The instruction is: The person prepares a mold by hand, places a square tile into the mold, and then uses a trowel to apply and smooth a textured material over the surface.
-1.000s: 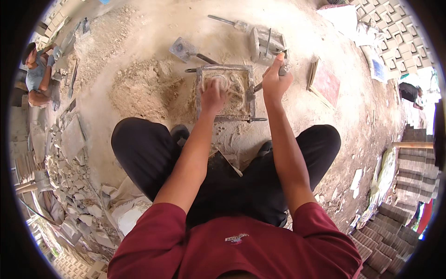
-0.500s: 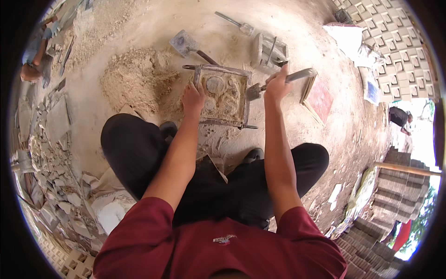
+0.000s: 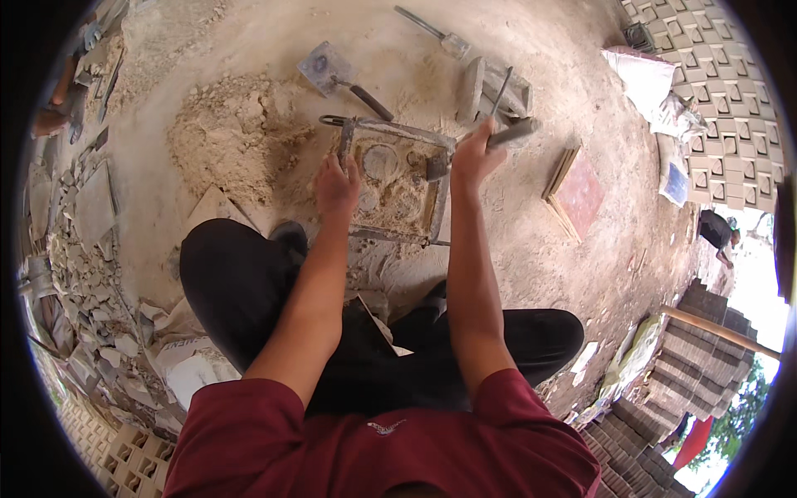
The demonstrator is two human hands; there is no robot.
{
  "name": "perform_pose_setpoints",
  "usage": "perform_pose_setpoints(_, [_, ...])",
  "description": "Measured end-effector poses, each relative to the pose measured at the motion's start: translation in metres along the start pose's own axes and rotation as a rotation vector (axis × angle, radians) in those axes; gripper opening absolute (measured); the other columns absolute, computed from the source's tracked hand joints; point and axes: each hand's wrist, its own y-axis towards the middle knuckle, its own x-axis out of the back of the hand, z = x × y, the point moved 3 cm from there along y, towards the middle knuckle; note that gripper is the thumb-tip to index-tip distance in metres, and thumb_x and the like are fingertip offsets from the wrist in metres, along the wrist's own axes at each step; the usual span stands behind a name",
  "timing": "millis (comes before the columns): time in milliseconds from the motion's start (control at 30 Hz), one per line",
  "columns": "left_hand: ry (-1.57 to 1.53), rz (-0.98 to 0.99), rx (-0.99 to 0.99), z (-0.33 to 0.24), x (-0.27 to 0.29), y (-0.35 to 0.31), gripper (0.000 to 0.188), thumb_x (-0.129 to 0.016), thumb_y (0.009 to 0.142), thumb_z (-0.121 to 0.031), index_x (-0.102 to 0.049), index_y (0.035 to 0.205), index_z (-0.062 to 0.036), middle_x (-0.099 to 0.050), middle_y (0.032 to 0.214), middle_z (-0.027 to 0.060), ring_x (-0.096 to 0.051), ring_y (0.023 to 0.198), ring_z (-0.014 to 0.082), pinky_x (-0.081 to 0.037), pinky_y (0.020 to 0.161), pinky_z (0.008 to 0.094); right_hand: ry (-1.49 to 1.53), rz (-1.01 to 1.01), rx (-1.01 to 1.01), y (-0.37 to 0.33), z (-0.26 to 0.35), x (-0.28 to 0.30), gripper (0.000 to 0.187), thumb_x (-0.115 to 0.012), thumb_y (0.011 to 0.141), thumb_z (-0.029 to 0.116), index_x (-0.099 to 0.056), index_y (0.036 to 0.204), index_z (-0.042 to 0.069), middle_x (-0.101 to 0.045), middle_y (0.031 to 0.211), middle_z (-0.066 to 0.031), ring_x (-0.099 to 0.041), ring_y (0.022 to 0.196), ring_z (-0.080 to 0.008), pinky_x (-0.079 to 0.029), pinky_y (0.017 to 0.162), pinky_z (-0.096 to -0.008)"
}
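Crosswise through right grip point(image 3: 471, 159): tool point(image 3: 515, 133).

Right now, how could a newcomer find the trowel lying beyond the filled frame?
Find the pale earth heap, left of the filled frame. Just beyond the frame's far edge lies the trowel, its dark handle slanting toward it. Its broad, squarish blade sets it apart from the smaller-bladed tool farther off.

Left arm point(image 3: 307, 290) and right arm point(image 3: 477, 282) reach forward, from where I stand, between splayed knees point(image 3: 217, 257). Left hand point(image 3: 336, 187): back uppermost, fingers pointing ahead. Right hand point(image 3: 471, 162): farther forward, fingers wrapped into a firm grip.
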Motion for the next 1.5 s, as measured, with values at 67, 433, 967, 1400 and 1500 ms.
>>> perform_pose_setpoints(67, [0.028, 0.000, 0.031, 0.016, -0.001, -0.012, 0.058, -0.034, 0.100, -0.043, -0.047, 0.133, 0.0028, -0.049, 0.135, 0.0228, -0.047, 0.125, 0.0376, -0.036, 0.104, 0.0498, 0.066, 0.050, -0.061, -0.005, 0.020, -0.008, 0.045, -0.051, 0.099, 0.018, -0.042, 0.056, 0.008, -0.041, 0.050, 0.0012, -0.037, 0.043, -0.0065, -0.024, 0.041, -0.0295])
perform_pose_setpoints(433, [-0.013, -0.046, -0.021, 0.001, 0.001, -0.003, 0.059, -0.039, 0.097, -0.043, -0.048, 0.132, 0.0033, -0.051, 0.132, 0.0227, -0.047, 0.125, 0.0366, -0.036, 0.105, 0.0497, -0.013, 0.015, 0.052, -0.001, 0.000, -0.004, 0.044, -0.050, 0.100, 0.018, -0.042, 0.057, 0.011, -0.037, 0.046, 0.0050, -0.036, 0.039, -0.0059, -0.021, 0.037, -0.0281])
perform_pose_setpoints(967, [-0.025, -0.066, -0.039, 0.003, 0.000, -0.006, 0.056, -0.044, 0.094, -0.037, -0.049, 0.131, 0.0038, -0.052, 0.130, 0.0218, -0.048, 0.124, 0.0372, -0.034, 0.106, 0.0481, 0.047, 0.048, 0.022, -0.001, 0.001, 0.000, 0.043, -0.055, 0.097, 0.022, -0.047, 0.058, 0.008, -0.044, 0.049, 0.0014, -0.041, 0.041, -0.0076, -0.028, 0.040, -0.0274])
perform_pose_setpoints(1400, [-0.048, -0.152, -0.028, 0.029, 0.001, 0.002, 0.051, -0.048, 0.094, -0.037, -0.052, 0.125, 0.0034, -0.056, 0.121, 0.0220, -0.052, 0.116, 0.0380, -0.036, 0.101, 0.0489, 0.029, 0.095, 0.020, -0.037, 0.029, 0.004, 0.040, -0.051, 0.098, 0.018, -0.045, 0.059, 0.011, -0.041, 0.047, 0.0028, -0.037, 0.037, -0.0057, -0.024, 0.033, -0.0254])
perform_pose_setpoints(1500, [-0.240, -0.025, 0.092, 0.016, -0.003, 0.001, 0.046, -0.046, 0.097, -0.038, -0.055, 0.117, 0.0022, -0.058, 0.109, 0.0231, -0.056, 0.104, 0.0395, -0.041, 0.091, 0.0514, -0.091, 0.035, 0.112, -0.038, 0.015, 0.016, 0.041, -0.052, 0.100, 0.021, -0.047, 0.060, 0.010, -0.043, 0.048, 0.0036, -0.038, 0.039, -0.0054, -0.025, 0.036, -0.0250])
